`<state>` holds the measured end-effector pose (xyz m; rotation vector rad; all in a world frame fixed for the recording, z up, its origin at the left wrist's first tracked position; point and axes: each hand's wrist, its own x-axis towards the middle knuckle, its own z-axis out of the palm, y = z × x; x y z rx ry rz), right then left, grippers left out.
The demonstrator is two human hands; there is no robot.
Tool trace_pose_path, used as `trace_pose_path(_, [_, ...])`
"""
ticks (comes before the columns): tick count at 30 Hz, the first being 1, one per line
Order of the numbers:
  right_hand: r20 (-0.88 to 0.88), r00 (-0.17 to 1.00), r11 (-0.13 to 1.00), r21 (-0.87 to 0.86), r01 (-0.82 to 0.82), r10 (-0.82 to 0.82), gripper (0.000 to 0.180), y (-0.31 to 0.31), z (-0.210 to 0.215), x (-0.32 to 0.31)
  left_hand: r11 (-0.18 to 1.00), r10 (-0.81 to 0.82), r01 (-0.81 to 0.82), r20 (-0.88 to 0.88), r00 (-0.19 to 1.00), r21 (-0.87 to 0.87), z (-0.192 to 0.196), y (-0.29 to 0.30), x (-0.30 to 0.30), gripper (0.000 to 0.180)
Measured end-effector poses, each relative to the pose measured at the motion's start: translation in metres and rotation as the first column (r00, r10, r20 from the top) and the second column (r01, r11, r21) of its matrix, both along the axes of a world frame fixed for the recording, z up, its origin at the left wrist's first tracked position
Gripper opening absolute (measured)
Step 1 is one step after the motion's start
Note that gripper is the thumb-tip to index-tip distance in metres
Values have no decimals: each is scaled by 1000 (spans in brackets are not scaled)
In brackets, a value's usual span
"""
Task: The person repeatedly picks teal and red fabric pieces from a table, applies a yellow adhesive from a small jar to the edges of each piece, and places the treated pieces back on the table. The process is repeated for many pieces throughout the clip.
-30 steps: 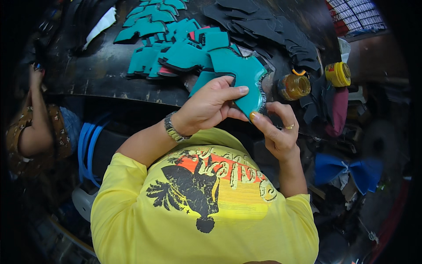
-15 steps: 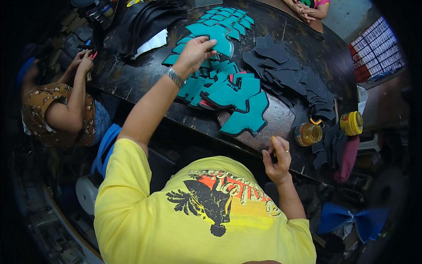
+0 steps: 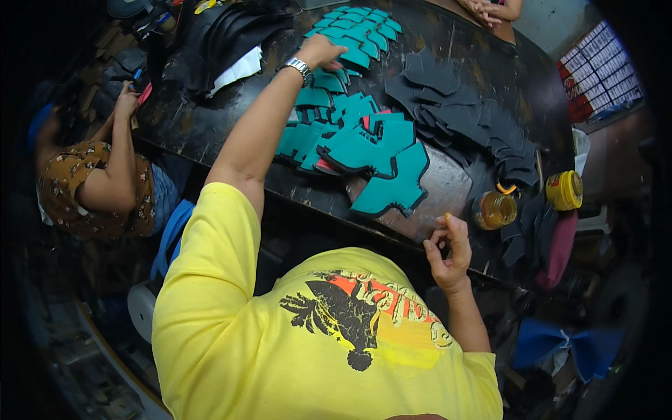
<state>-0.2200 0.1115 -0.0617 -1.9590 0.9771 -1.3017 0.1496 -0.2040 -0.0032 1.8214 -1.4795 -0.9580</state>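
At the far side of the dark table, my left hand (image 3: 320, 52) reaches over overlapping rows of teal cut pieces (image 3: 360, 29). Its fingers are closed at the edge of a teal piece (image 3: 355, 57) lying at the near end of those rows; the fingertips are partly hidden. My right hand (image 3: 450, 253) is raised by the near table edge, fingers bent but apart, with a yellowish smear on a fingertip and nothing held. Between the hands lies a loose heap of dark-edged teal pieces (image 3: 374, 147), some showing pink. The nearest ones rest on a worn flat slab (image 3: 448, 183).
Black cut pieces (image 3: 455, 112) spread right of the heap. An open jar of amber paste (image 3: 495, 211) and a yellow tub (image 3: 564, 190) stand at the right edge. Black sheets (image 3: 227, 45) lie far left. A co-worker (image 3: 98, 175) sits left; another person's hands (image 3: 483, 10) rest at the far edge.
My left hand has moved farther away across the table, and the teal piece it held up now lies against the rows. The right hand has barely shifted.
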Motion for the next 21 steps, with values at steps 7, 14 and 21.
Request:
trace_pose_path(7, [-68,966,962,-137,238,-249,47,-4,63,-37,694,-185,513,564,805,-505,18,137,-62,51])
trace_pose_path(14, [-537,721,896,-194,398,-437,35,-43,111,-78,697,-256,644,729,634,-316,-15,211,-133,87])
trace_pose_path(21, [-908,277,918,-218,331,-315,44,-61,105,-72,701,-319,638,659,681,-319,-19,207,-139,87])
